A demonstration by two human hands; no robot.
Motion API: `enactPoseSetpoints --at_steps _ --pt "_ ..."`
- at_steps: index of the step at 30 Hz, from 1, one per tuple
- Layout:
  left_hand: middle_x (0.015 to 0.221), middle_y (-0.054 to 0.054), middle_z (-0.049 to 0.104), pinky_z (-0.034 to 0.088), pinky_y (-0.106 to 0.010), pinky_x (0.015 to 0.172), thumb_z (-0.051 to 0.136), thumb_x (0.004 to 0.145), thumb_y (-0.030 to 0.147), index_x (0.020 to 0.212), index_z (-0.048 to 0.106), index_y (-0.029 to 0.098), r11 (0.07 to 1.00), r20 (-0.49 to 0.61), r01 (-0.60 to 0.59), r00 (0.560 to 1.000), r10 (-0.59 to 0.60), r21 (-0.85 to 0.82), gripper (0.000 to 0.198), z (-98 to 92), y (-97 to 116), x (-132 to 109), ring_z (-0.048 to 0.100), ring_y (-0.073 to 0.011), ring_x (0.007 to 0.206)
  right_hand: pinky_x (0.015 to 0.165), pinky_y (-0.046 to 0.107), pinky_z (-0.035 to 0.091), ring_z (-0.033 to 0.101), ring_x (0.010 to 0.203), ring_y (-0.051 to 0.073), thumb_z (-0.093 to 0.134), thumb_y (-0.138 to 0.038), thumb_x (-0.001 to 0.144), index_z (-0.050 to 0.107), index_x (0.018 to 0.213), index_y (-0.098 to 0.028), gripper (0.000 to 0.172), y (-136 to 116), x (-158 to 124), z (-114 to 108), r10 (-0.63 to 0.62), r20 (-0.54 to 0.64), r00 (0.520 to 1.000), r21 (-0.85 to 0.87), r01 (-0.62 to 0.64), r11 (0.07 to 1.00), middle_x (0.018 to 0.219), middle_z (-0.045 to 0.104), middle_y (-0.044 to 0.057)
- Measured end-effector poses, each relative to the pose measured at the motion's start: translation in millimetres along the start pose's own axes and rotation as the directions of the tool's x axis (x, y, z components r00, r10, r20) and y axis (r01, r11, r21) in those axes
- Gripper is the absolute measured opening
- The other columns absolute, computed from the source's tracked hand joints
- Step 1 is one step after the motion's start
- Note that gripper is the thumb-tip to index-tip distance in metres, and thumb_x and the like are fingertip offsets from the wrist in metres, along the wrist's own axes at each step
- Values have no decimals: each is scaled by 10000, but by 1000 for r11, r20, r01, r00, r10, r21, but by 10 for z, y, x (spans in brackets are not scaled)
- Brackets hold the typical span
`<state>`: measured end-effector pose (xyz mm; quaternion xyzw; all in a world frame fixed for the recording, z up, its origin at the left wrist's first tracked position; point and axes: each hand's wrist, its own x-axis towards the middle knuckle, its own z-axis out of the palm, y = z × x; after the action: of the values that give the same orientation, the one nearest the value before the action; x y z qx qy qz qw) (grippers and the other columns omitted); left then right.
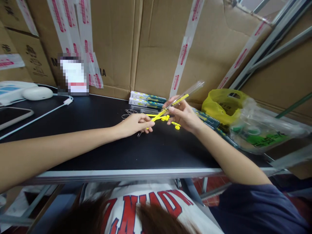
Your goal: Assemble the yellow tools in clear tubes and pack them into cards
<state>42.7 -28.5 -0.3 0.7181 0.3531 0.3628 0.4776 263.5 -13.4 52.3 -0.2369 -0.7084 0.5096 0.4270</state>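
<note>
My left hand (135,124) is closed in a pinch on the lower end of a long yellow stick-like item (158,114). My right hand (183,114) is closed round a clear narrow plastic sleeve (192,89) that tilts up to the right; the yellow item's upper end sits inside it. Both hands hover just above the black tabletop (102,152). Small yellow pieces (177,126) lie on the table under my right hand. Thin metal clips (129,112) rest just beyond my left hand.
Packaged boxes (146,99) are stacked against the cardboard cartons (158,42) at the back. A yellow plastic bag (223,104) and a clear bag of goods (258,130) sit at the right. A phone (12,115), cable (41,115) and white device (36,93) lie at the left.
</note>
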Motion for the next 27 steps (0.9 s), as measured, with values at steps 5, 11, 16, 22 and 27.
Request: enactPoseSetpoints --at_steps 5,11,16,22,27 --pt "870 -70 726 503 -318 775 697 765 340 936 599 124 996 -32 21 999 -24 -89 293 6 -48 18 651 -143 776 521 197 576 667 770 113 759 -304 743 476 998 -232 388 -84 36 -163 -11 -49 999 -23 9 1000 980 613 -12" --pt "821 -37 713 482 -319 819 736 690 262 914 652 125 998 -74 46 996 -49 -41 276 1 -55 29 638 -143 766 544 194 578 672 785 114 758 -337 743 477 1010 -229 403 -47 39 -190 -20 -39 999 -45 18 999 979 621 -6" --pt "821 -44 718 470 -326 833 708 720 345 856 706 132 997 -116 -9 993 18 80 253 -27 -96 37 637 -167 792 546 192 579 675 785 115 755 -338 745 480 1009 -229 396 -47 46 -190 -30 -40 999 -50 28 998 983 619 -6" --pt "814 -38 737 462 -327 875 694 747 395 782 725 158 992 -83 -15 996 26 123 241 -32 -113 24 652 -179 821 550 190 578 674 780 115 767 -333 732 483 1012 -222 414 -56 43 -163 -21 -53 998 -54 18 998 975 628 -3" --pt "821 -51 747 472 -302 845 685 766 357 809 694 146 999 -35 23 999 -22 30 216 -26 -78 25 647 -146 778 560 203 582 674 781 119 773 -331 727 488 1008 -217 416 -58 51 -174 -18 -71 997 -49 15 999 973 632 4"
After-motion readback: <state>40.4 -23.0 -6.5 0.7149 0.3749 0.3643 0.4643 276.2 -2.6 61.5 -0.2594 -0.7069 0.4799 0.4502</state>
